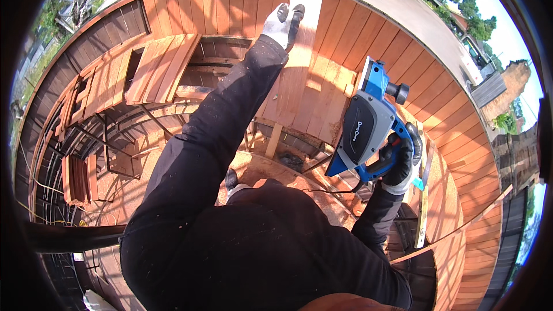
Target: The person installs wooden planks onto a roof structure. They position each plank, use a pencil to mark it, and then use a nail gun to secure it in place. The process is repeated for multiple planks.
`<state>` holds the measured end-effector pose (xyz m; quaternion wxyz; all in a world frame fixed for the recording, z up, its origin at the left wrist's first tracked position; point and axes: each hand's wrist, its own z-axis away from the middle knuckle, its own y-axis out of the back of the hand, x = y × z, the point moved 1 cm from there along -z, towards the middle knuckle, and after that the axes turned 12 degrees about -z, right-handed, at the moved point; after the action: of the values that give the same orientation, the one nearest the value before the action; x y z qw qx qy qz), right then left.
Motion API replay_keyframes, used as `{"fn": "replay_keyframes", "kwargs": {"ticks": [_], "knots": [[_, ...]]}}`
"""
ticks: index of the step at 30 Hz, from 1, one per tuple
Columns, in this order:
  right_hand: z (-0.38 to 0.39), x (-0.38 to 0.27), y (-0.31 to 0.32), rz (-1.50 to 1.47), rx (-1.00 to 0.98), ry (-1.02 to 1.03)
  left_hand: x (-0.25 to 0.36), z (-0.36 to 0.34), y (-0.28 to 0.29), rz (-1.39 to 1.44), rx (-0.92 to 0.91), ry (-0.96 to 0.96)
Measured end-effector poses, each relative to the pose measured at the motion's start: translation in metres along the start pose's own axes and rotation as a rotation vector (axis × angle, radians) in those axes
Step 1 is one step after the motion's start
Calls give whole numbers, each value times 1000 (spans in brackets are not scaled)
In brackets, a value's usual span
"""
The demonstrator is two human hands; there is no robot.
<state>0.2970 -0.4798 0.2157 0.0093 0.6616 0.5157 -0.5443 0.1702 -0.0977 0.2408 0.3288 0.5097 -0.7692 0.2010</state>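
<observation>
My left hand (283, 23), in a white and black work glove, reaches far forward and grips the left edge of a long wooden board (307, 6). Sunlight bleaches the upper part of that board, which runs down over the bench planks. To the right, my right hand (401, 158), in a black and white glove, is wrapped round the rear handle of a blue and grey electric hand planer (366, 124). The planer is tilted on its side beside the seat planks (328, 101). A dark cord trails from its handle.
A curved wall of reddish vertical planks (368, 29) surrounds me. Cut slats (164, 69) lie on the metal bench frame (106, 144) at left, with more slats (79, 178) stacked below. A long yellow bar (424, 219), like a spirit level, and a thin strip (461, 229) lie at right.
</observation>
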Motion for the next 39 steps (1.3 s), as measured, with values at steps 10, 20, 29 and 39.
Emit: {"fn": "replay_keyframes", "kwargs": {"ticks": [10, 20, 29, 39], "knots": [[24, 7, -5, 46, -8, -71, 30, -18, -6, -294, 8, 188], [34, 21, -27, -83, 0, -209, 46, 16, -33, -16, -20, 213], [-4, 23, -40, -101, 11, -87, 62, 64, -39, -237, -99, 257], [-73, 10, -36, -221, -1, 87, 64, 141, -36, 193, -273, 500]]}}
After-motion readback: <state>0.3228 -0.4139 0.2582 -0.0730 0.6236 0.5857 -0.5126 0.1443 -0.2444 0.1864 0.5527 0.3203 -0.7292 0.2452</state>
